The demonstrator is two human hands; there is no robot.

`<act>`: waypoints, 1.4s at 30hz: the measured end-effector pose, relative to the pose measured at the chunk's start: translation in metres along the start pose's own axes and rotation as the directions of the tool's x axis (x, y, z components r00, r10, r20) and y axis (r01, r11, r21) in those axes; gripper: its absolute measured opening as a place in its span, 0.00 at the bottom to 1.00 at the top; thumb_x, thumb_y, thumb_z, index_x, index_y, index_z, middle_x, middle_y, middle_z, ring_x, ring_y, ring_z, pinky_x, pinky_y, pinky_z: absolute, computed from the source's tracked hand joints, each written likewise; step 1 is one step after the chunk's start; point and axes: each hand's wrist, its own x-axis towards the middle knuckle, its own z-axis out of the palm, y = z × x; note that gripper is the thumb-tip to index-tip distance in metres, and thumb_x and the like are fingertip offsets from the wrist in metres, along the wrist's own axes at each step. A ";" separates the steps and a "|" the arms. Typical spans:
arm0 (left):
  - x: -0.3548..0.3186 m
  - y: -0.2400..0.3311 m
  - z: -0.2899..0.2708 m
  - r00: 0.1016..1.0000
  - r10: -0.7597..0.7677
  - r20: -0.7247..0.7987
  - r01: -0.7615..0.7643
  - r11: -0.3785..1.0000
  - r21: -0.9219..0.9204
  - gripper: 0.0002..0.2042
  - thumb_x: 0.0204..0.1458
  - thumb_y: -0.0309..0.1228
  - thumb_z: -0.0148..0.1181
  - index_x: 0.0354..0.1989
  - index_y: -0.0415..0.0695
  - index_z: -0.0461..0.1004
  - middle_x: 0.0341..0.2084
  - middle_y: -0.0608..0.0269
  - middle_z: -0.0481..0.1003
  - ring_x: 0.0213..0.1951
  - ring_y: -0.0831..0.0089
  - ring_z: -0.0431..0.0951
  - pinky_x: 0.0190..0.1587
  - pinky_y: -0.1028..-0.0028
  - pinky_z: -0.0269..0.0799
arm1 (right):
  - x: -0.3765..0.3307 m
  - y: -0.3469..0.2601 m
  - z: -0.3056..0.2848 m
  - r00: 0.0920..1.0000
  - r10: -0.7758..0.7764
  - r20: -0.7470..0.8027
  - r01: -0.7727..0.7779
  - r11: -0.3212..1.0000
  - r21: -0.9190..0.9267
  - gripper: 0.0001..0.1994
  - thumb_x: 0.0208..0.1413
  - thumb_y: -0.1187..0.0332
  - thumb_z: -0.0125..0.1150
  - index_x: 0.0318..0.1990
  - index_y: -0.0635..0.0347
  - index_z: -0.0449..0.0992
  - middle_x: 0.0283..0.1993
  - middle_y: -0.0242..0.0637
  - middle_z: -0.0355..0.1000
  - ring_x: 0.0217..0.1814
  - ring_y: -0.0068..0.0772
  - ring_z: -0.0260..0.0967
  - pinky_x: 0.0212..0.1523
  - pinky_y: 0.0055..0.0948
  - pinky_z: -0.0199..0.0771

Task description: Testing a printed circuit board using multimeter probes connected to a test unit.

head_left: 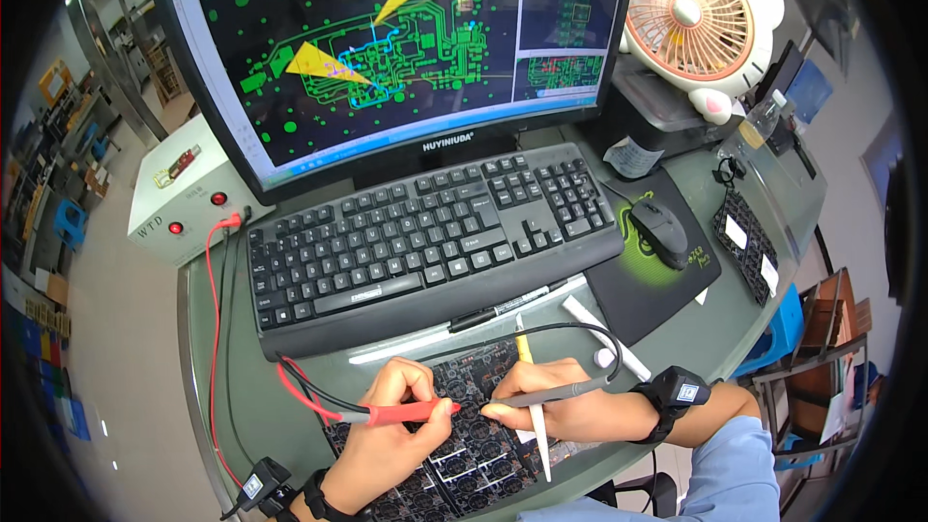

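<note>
My left hand (391, 425) is closed round a red test probe (401, 413), its tip pointing right at a dark printed circuit board panel (474, 469). Closed on a grey-black test probe (556, 393), my right hand (570, 411) points it left toward the same area. The two tips come close together over the board; whether they touch it I cannot tell. A slim yellow-and-white stick-like tool (539, 435) crosses my right hand, apparently tucked among its fingers. The panel lies at the desk's front edge, partly covered by both hands.
A black keyboard (435, 232) lies behind the board, below a monitor (387, 48) showing a green circuit layout. A white box (184, 193) with red lead stands left. Right are a mouse (659, 230), a white marker-like stick (607, 336) and a fan (688, 14).
</note>
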 end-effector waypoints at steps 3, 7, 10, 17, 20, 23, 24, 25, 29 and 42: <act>0.001 0.000 -0.001 0.999 0.037 0.014 -0.038 0.996 0.076 0.13 0.50 0.20 0.62 0.33 0.42 0.60 0.32 0.62 0.67 0.31 0.81 0.67 0.34 0.78 0.68 | 0.001 0.000 0.000 1.000 -0.017 0.000 0.017 1.000 -0.004 0.14 0.54 0.65 0.67 0.28 0.61 0.67 0.22 0.37 0.70 0.19 0.36 0.66 0.20 0.31 0.65; 0.003 -0.001 -0.005 0.996 0.020 0.083 -0.031 0.990 0.137 0.12 0.52 0.17 0.57 0.35 0.41 0.58 0.36 0.63 0.62 0.34 0.81 0.72 0.38 0.76 0.73 | 0.003 0.001 -0.001 1.000 -0.028 -0.003 0.028 0.999 -0.027 0.14 0.54 0.65 0.67 0.28 0.60 0.67 0.22 0.37 0.69 0.19 0.35 0.65 0.20 0.31 0.64; 0.004 -0.001 -0.006 0.996 0.015 0.082 -0.026 0.991 0.131 0.12 0.52 0.17 0.57 0.35 0.41 0.58 0.36 0.63 0.63 0.34 0.81 0.72 0.38 0.77 0.73 | 0.004 0.000 -0.001 1.000 -0.017 -0.001 0.017 1.000 -0.009 0.14 0.55 0.65 0.67 0.28 0.60 0.67 0.22 0.37 0.70 0.19 0.35 0.66 0.20 0.31 0.64; 0.001 -0.003 -0.006 0.996 0.006 0.086 -0.019 0.988 0.154 0.12 0.52 0.17 0.56 0.35 0.42 0.58 0.35 0.63 0.63 0.33 0.81 0.73 0.37 0.77 0.74 | 0.000 -0.001 0.000 1.000 0.024 0.015 -0.024 1.000 0.004 0.14 0.54 0.64 0.67 0.29 0.61 0.67 0.22 0.38 0.70 0.19 0.36 0.66 0.20 0.31 0.64; -0.001 -0.002 -0.001 0.999 0.008 0.045 -0.013 0.994 0.105 0.12 0.51 0.19 0.59 0.33 0.42 0.59 0.33 0.63 0.65 0.31 0.80 0.69 0.35 0.77 0.70 | -0.002 -0.001 0.001 0.999 0.031 0.013 -0.031 0.999 -0.019 0.14 0.54 0.64 0.67 0.29 0.60 0.67 0.22 0.38 0.70 0.19 0.37 0.66 0.20 0.32 0.65; 0.000 -0.001 0.001 1.000 0.021 0.003 -0.021 0.998 0.064 0.13 0.50 0.20 0.61 0.32 0.42 0.60 0.30 0.63 0.66 0.30 0.80 0.66 0.32 0.77 0.66 | -0.003 0.001 0.001 0.999 0.032 0.010 -0.031 0.999 -0.035 0.14 0.54 0.64 0.67 0.29 0.60 0.67 0.22 0.39 0.70 0.20 0.39 0.67 0.21 0.33 0.66; 0.000 -0.001 0.001 0.999 0.032 0.003 -0.032 0.997 0.066 0.12 0.50 0.20 0.61 0.32 0.42 0.60 0.31 0.63 0.66 0.30 0.80 0.66 0.33 0.77 0.66 | -0.003 0.001 0.001 0.999 0.031 0.008 -0.031 0.998 -0.057 0.14 0.54 0.65 0.67 0.29 0.61 0.67 0.22 0.39 0.70 0.20 0.39 0.67 0.22 0.33 0.67; 0.003 -0.001 -0.001 1.000 0.030 -0.001 -0.030 0.996 0.080 0.12 0.50 0.19 0.61 0.32 0.42 0.60 0.30 0.63 0.66 0.31 0.79 0.66 0.33 0.76 0.66 | 0.002 0.003 0.002 0.999 -0.028 -0.031 0.027 0.999 -0.033 0.13 0.54 0.65 0.67 0.29 0.61 0.68 0.22 0.39 0.69 0.20 0.40 0.66 0.22 0.34 0.67; 0.007 0.002 -0.007 0.997 0.019 0.075 -0.027 0.995 0.097 0.13 0.50 0.14 0.56 0.34 0.42 0.58 0.34 0.63 0.61 0.32 0.81 0.68 0.37 0.78 0.73 | 0.005 0.004 -0.001 0.998 -0.053 -0.029 0.051 0.997 -0.052 0.13 0.54 0.66 0.67 0.28 0.61 0.67 0.22 0.37 0.68 0.18 0.37 0.64 0.20 0.32 0.65; 0.005 -0.002 -0.001 0.995 0.105 0.003 -0.104 0.985 0.137 0.13 0.48 0.17 0.62 0.32 0.41 0.60 0.32 0.61 0.66 0.31 0.77 0.67 0.35 0.76 0.69 | 0.002 0.001 -0.003 1.000 -0.001 0.026 0.001 1.000 -0.027 0.14 0.53 0.65 0.68 0.29 0.60 0.67 0.22 0.38 0.70 0.20 0.40 0.69 0.20 0.34 0.66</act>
